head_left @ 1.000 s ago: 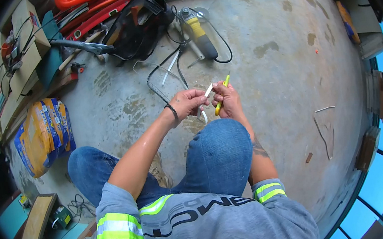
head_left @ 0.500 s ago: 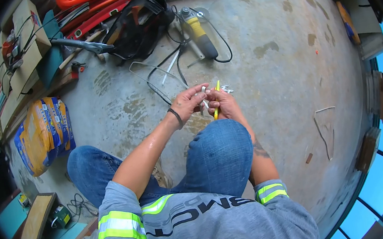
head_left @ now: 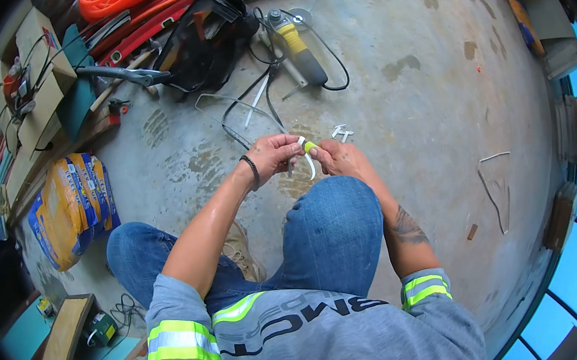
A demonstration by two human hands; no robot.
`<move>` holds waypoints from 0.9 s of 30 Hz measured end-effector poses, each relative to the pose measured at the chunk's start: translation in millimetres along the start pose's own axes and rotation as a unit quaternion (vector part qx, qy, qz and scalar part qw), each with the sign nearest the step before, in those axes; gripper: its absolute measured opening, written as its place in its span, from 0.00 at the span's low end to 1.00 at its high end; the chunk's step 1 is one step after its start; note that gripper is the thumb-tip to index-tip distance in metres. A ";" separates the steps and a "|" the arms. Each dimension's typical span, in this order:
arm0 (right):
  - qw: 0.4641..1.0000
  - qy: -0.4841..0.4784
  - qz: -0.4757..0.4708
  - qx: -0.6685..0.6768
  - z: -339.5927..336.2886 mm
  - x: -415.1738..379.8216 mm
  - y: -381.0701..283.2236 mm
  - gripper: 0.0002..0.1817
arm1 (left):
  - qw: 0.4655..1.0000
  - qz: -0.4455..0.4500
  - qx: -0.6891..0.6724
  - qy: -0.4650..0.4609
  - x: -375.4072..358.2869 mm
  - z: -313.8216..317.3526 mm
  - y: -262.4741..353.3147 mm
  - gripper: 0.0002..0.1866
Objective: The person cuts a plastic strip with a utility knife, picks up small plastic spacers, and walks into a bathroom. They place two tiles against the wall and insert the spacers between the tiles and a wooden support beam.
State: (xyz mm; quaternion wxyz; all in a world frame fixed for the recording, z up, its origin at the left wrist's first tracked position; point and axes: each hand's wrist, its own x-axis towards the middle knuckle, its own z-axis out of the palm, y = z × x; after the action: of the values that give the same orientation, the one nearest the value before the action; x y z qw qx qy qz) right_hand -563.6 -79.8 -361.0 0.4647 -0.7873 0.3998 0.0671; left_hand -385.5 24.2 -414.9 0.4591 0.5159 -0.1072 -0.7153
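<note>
Held in front of my knees, my left hand (head_left: 276, 156) pinches a thin white strip (head_left: 312, 169), whose curled end hangs down between the hands. My right hand (head_left: 341, 157) is closed around a slim yellow tool (head_left: 310, 147), its end against the strip near my left fingertips. Most of the tool is hidden in the fist, so its exact kind does not show. Several small white offcuts (head_left: 342, 133) lie on the concrete just beyond my right hand.
An angle grinder (head_left: 300, 56) with its cord lies ahead, beside a black tool bag (head_left: 207, 44) and a red spirit level (head_left: 173, 20). Yellow-blue bags (head_left: 70, 210) stand at left. A bent thin strip (head_left: 490, 194) lies right.
The yellow tool has turned from upright to pointing left at the white strip. My right hand has lowered slightly and its elbow moved outward. The strip's end now hangs lower.
</note>
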 end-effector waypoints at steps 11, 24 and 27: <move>0.977 -0.059 -0.011 0.206 21.7 -4.6 19.4 0.22 | 0.977 0.023 0.210 0.018 -41.2 8.2 21.1 0.08; 0.880 0.012 0.019 0.475 26.8 31.2 5.2 0.12 | 0.981 0.009 0.189 0.031 -9.2 10.5 39.3 0.12; 0.863 0.009 0.046 0.504 25.4 34.7 24.5 0.12 | 0.981 0.013 0.186 0.046 -3.0 27.9 28.8 0.10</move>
State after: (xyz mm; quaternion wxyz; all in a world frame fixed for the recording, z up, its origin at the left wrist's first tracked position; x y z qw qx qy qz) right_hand -550.5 -85.6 -408.4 0.7906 -0.4273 0.4191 -0.1292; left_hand -393.0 1.6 -382.5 0.3688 0.6229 -0.2239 -0.6526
